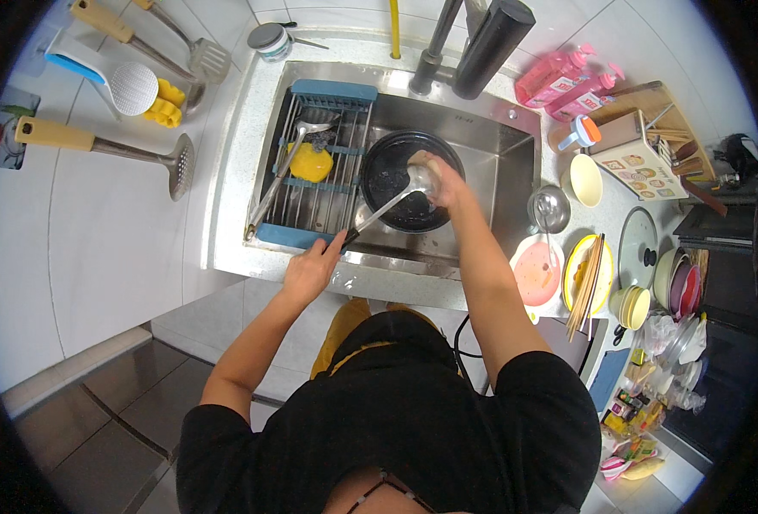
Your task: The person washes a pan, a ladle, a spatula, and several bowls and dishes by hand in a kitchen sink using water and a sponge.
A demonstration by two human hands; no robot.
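Observation:
My left hand (310, 271) grips the black handle end of a metal ladle (384, 211) over the front edge of the sink. Around the ladle's bowl is my right hand (444, 183); a tan patch at its fingers could be a cloth or sponge, but I cannot tell. Beneath both lies a round black pan (388, 168) with wet patches inside, in the stainless steel sink (514, 167). To the left, a drying rack (327, 239) with blue ends spans the basin. It carries a yellow sponge or cloth (311, 164), a dark scouring pad (319, 139) and another long-handled metal utensil (278, 181).
A black faucet (491, 48) rises behind the sink. Pink pump bottles (549, 78), a metal bowl (548, 209), a pink plate (537, 273), chopsticks (587, 283) and a glass lid (636, 247) crowd the right counter. Utensils, including a skimmer (181, 168), hang on the left wall.

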